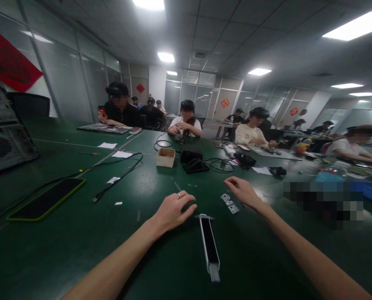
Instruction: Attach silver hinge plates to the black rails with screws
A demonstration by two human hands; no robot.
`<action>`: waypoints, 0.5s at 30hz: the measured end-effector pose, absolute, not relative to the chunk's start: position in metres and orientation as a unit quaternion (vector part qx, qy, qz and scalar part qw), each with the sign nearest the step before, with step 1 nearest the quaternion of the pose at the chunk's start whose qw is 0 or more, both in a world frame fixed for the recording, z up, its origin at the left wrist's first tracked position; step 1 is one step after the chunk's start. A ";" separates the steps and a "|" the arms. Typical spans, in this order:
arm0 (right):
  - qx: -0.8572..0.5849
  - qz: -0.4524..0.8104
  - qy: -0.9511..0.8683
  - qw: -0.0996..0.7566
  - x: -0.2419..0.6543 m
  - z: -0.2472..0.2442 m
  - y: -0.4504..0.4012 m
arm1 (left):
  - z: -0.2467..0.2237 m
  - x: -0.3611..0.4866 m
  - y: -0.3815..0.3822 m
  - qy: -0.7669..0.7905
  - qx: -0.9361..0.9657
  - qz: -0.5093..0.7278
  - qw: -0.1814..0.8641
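My left hand (pixel 175 210) hovers over the green table with bent fingers apart, nothing visible in it. A ring is on one finger. Just right of it lies a long narrow piece (pixel 210 243) with a pale frame, a black middle and a grey metal end. My right hand (pixel 242 191) has its fingers bent down and drawn together; whatever is between the fingertips is too small or hidden to make out. Below those fingers, small metal plates (pixel 230 203) with holes lie on the table.
A small open box (pixel 165 158) stands ahead beside a black device (pixel 192 159) and cables. To the left lie a black phone-like slab (pixel 48 200) with a green edge, a black cable (pixel 117 179) and paper scraps. A computer case (pixel 4 129) stands far left. Several people sit around.
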State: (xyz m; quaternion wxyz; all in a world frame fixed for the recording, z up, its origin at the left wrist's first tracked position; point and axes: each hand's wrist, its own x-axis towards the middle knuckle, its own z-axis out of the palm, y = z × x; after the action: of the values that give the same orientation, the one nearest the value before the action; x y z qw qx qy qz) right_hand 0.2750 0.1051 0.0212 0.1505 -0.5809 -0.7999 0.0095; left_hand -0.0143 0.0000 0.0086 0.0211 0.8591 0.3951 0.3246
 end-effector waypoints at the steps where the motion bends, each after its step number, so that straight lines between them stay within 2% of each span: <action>1: -0.528 0.098 -0.815 0.217 0.260 0.024 0.090 | 0.007 -0.013 0.000 0.390 0.855 0.342 0.020; 3: -0.432 0.246 -0.818 0.291 0.228 0.029 0.059 | 0.005 -0.010 -0.001 0.376 0.847 0.375 0.023; 7: -0.354 0.391 -0.785 0.326 0.185 0.032 0.019 | 0.004 -0.009 -0.003 0.342 0.830 0.440 0.026; 15: -0.333 0.495 -0.727 0.340 0.183 0.016 0.016 | 0.008 -0.009 -0.010 0.317 0.827 0.460 0.055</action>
State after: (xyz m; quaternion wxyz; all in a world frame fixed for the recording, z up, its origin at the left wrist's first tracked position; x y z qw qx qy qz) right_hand 0.1830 0.0158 0.0159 0.3401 -0.3333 -0.7271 0.4946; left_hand -0.0090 -0.0104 0.0080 0.0551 0.8274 0.3171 0.4602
